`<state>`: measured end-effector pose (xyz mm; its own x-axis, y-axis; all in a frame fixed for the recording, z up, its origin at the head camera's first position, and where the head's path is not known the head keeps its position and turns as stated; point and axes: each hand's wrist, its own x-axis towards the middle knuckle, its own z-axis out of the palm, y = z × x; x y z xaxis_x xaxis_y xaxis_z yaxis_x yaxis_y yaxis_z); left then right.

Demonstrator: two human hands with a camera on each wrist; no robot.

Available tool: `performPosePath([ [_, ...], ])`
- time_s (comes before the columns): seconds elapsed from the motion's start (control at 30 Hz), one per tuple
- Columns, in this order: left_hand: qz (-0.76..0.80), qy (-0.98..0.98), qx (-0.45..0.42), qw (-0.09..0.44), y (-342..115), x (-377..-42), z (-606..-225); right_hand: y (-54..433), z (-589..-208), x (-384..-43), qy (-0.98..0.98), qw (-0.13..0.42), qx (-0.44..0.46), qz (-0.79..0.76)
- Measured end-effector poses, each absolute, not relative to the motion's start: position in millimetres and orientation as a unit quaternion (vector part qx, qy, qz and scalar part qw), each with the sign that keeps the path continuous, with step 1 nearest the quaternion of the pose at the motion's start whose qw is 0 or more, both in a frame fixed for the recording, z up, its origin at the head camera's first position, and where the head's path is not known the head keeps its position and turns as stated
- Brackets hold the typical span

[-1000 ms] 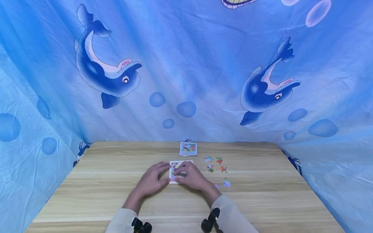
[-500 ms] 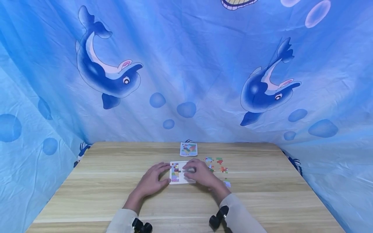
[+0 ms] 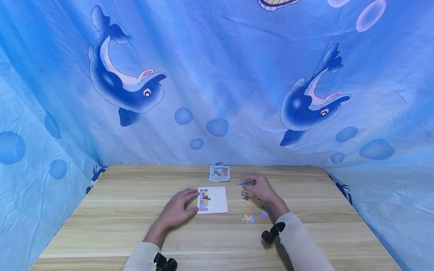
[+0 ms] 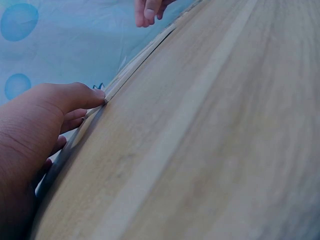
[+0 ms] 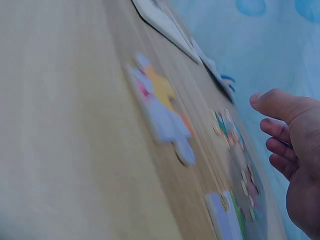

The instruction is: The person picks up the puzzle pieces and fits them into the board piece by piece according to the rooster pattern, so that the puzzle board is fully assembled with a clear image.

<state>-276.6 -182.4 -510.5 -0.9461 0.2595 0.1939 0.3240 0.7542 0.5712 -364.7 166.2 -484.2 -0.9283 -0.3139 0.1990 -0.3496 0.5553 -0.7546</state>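
A white puzzle tray lies on the table, its left strip filled with joined jigsaw pieces and the rest bare white. My left hand rests at the tray's left edge, thumb near the lower corner and fingertips near the upper one. In the left wrist view the thumb touches that edge. My right hand hovers over the loose pieces right of the tray, nearest a blue jigsaw piece. The right wrist view shows its thumb and fingers apart, with no piece visible between them.
A small picture card lies behind the tray. Near the right forearm are a yellow and purple piece and a purple and green one. Other loose pieces are partly covered by the right hand. A blue dolphin-print curtain hangs behind the table.
My right hand has left the tray and moved right and back to the loose pieces, uncovering the tray's bare part. The left hand has stayed in place.
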Motion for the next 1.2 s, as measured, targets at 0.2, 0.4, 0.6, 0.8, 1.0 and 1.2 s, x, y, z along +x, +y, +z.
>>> performPosePath([
  [0.2,-0.31,-0.936,-0.16,0.056,-183,-276,-511,179,-493,-378,-0.88,0.021,0.187,0.436],
  [0.4,-0.31,-0.936,-0.158,0.053,-183,-275,-514,186,-504,-381,-0.893,-0.009,0.174,0.416],
  [0.6,-0.308,-0.935,-0.161,0.063,-183,-276,-513,185,-506,-385,-0.897,-0.013,0.172,0.407],
  [0.8,-0.31,-0.933,-0.167,0.069,-183,-276,-513,184,-504,-385,-0.899,-0.002,0.176,0.401],
  [1.0,-0.312,-0.934,-0.163,0.062,-183,-276,-514,186,-505,-384,-0.898,0.01,0.185,0.399],
  [1.2,-0.311,-0.936,-0.155,0.055,-184,-278,-515,183,-500,-382,-0.893,0.004,0.205,0.401],
])
